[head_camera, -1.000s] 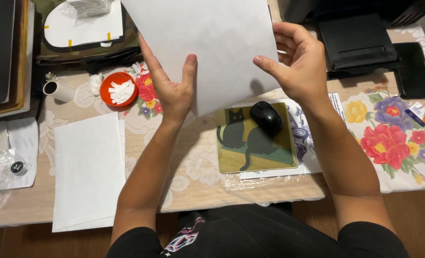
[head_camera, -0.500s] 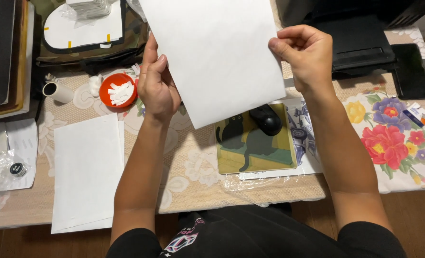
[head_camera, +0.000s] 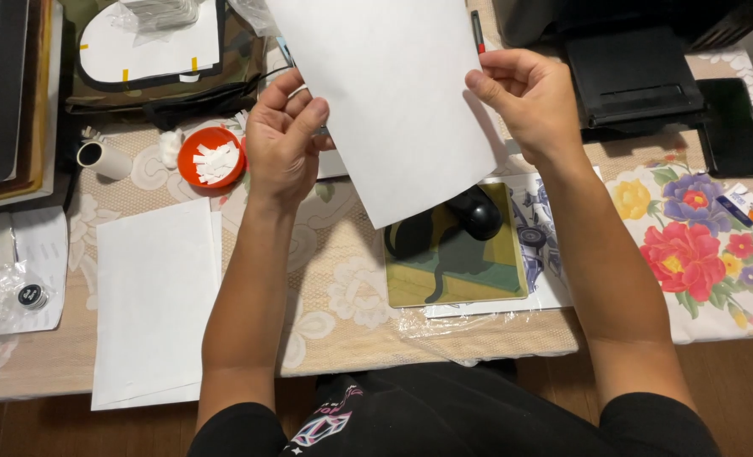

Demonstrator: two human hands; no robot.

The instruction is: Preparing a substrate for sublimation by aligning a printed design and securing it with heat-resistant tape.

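Nearest the bench (head_camera: 342, 330) edge, a stack of plain white paper (head_camera: 152, 300) lies flat on the lace-patterned cloth, its lower corners overhanging the front. Beside it sits a square mat (head_camera: 452, 267) with a black cat design, a rounded black mouse (head_camera: 478, 211) on its far corner. Above these, a smooth white sheet (head_camera: 385, 93) is held up, tilted, its lower corner hanging over the mat. The left hand (head_camera: 283, 140) pinches its left edge, fingers curled; the right hand (head_camera: 529, 97) pinches the right edge. Farther back stand a round orange dish (head_camera: 213, 157) of white scraps, left, and a black printer (head_camera: 630, 72), right.
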